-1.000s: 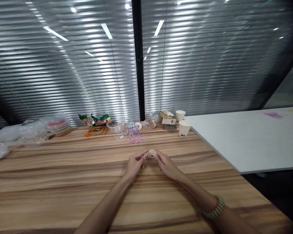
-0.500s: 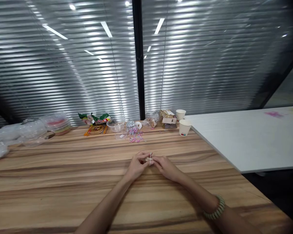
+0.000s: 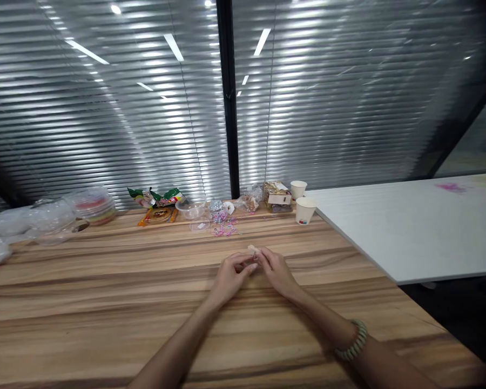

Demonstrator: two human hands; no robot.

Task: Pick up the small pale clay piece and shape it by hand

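Observation:
Near the middle of the table (image 3: 117,329), my two hands meet at the fingertips. My right hand (image 3: 277,274) pinches a small pale piece (image 3: 252,248) that pokes out past its fingertips; its kind is too small to tell. Curled from the other side, my left hand (image 3: 230,278) brings its index fingertip and thumb against the right fingers. What lies between the left fingertips is mostly hidden, with only a hint of something pinkish. Beyond the hands lies a scattered pile of small pink and white loops (image 3: 224,229).
Along the back stand paper cups (image 3: 305,210), a small box (image 3: 278,195), a clear plastic bowl (image 3: 191,208) and a green snack bag (image 3: 157,198). Clear plastic containers (image 3: 91,205) are heaped at the left. A white table (image 3: 409,232) adjoins on the right.
A thin white band stretched upright at my fingertips no longer shows. The pale piece now points up and away, and my right hand has risen slightly.

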